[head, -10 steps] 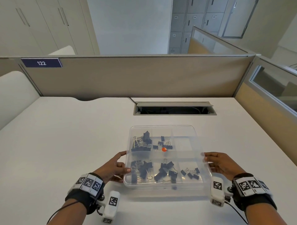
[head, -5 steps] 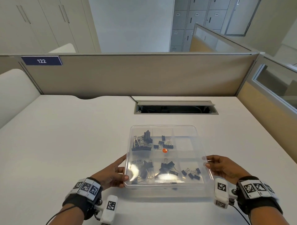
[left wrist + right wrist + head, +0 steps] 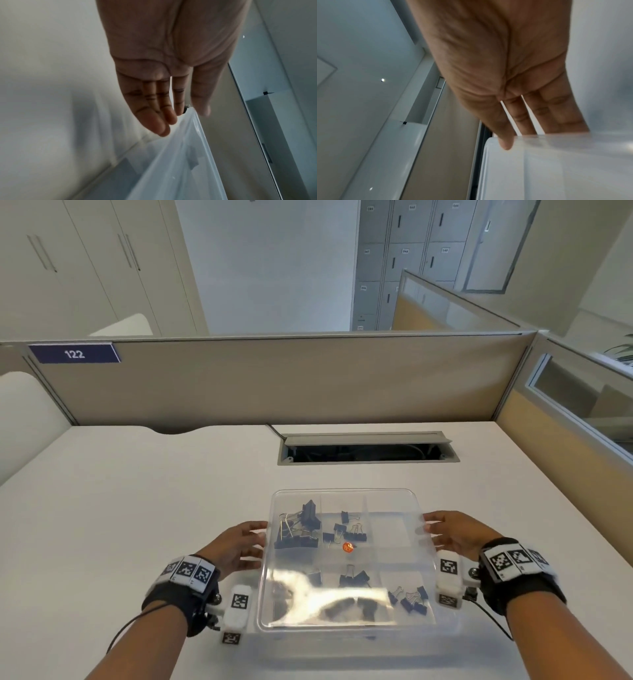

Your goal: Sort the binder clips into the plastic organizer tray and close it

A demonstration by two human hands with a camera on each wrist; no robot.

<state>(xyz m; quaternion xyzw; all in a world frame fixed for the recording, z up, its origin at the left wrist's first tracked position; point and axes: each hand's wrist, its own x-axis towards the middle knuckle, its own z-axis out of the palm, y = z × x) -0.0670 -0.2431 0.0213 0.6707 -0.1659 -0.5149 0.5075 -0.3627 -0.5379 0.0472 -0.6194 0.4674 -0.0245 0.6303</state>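
**Lid Seating: Misalignment and Spill Hazards**

Both hands have slid farther along the sides of the lid since the earlier frame, from its near corners toward its middle, and the head camera has tipped upward. The clear lid (image 3: 346, 559) now lies over the plastic organizer tray (image 3: 448, 630), which rests on the tabletop (image 3: 137, 525) directly in front of the person.

The left hand (image 3: 236, 546) has thumb and fingers nearly straight, fingertips (image 3: 161, 129) touching the lid's left edge. The right hand (image 3: 455, 530) mirrors it on the right edge, thumb on top and fingers extended (neither grip closes around anything; whether the hands press down cannot be told).

The binder clips (image 3: 298, 529) sit in several compartments, sorted by size; an orange spot (image 3: 347, 547) shows near the centre.

Probable faults from here:

- Uneven pressure. Pushing one side first would likely tilt the lid, leaving the opposite edge unseated.
- Obstruction. The tall clips in the far-left compartment stand upright; if they reach the rim, the lid may not seat.
- Sliding. Lateral force from flat fingers could shift the light tray and jumble the sorted clips.
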